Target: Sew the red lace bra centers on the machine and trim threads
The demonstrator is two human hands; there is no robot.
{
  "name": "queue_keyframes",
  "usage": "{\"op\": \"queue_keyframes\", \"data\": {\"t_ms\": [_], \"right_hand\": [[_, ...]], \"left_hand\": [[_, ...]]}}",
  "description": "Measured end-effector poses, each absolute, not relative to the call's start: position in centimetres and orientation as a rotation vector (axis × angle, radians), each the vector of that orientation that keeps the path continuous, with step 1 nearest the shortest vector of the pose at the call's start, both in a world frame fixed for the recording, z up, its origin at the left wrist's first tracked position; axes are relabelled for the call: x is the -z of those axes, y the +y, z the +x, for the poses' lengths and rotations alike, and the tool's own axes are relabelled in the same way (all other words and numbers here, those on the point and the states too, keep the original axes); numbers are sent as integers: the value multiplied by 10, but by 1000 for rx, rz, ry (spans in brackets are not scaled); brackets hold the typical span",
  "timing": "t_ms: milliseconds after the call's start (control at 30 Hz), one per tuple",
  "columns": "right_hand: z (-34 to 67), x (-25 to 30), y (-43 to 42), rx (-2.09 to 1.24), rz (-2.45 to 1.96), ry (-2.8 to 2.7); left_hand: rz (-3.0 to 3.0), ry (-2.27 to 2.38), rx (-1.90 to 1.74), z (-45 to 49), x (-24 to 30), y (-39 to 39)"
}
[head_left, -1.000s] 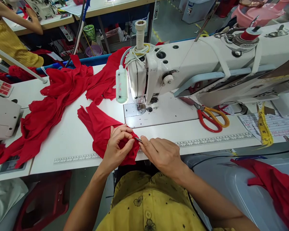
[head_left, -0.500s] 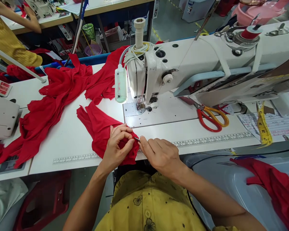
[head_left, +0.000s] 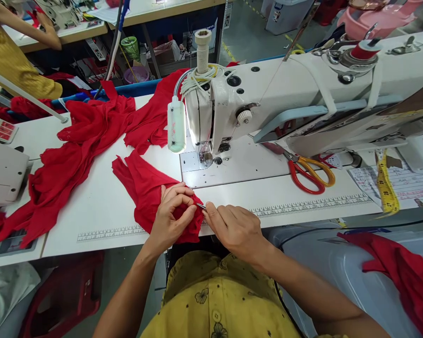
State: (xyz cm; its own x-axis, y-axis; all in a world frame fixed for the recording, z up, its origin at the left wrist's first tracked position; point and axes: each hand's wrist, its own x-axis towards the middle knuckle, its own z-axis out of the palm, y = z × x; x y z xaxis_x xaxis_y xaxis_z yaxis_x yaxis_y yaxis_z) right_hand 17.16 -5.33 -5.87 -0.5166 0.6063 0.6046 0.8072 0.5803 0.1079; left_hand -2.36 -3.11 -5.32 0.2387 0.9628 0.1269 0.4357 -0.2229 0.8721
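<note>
My left hand [head_left: 172,216] is closed, pinching a fold of a red fabric piece [head_left: 143,185] at the front edge of the white sewing table [head_left: 102,206]. My right hand [head_left: 234,227] is closed around a small metal tool [head_left: 200,206] whose tip touches the fabric right beside my left fingers. Both hands sit just in front of the white sewing machine [head_left: 268,98].
A long pile of red fabric [head_left: 74,155] lies across the left of the table. Red-and-yellow scissors [head_left: 308,171] and a yellow tape measure [head_left: 386,183] lie at the right. More red cloth [head_left: 405,277] rests on a bin lower right. Another person in yellow [head_left: 14,56] works top left.
Hardly anything differs. My hands stay on the fabric fold, with the right hand and its tool shifted very slightly toward the left hand.
</note>
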Motion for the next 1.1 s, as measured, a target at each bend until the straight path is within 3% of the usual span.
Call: {"op": "queue_keyframes", "data": {"t_ms": [200, 400, 533, 933, 1000, 1100], "right_hand": [[177, 55, -55, 389, -1162, -2261], [174, 47, -44, -914, -1329, -1840], [165, 50, -28, -1250, -1250, -1692], [168, 61, -17, -1217, -1250, -1670], [173, 59, -21, -1064, -1292, -1745], [181, 56, -34, -534, -1287, -1970]], "left_hand": [[1780, 1282, -909, -26, 55, -32], [1790, 1267, -920, -24, 52, -31], [1817, 1270, -925, -24, 49, -31], [1834, 1234, -862, -27, 49, -28], [1821, 1257, -862, -26, 50, -28], [1824, 1264, -870, -26, 50, -29]]}}
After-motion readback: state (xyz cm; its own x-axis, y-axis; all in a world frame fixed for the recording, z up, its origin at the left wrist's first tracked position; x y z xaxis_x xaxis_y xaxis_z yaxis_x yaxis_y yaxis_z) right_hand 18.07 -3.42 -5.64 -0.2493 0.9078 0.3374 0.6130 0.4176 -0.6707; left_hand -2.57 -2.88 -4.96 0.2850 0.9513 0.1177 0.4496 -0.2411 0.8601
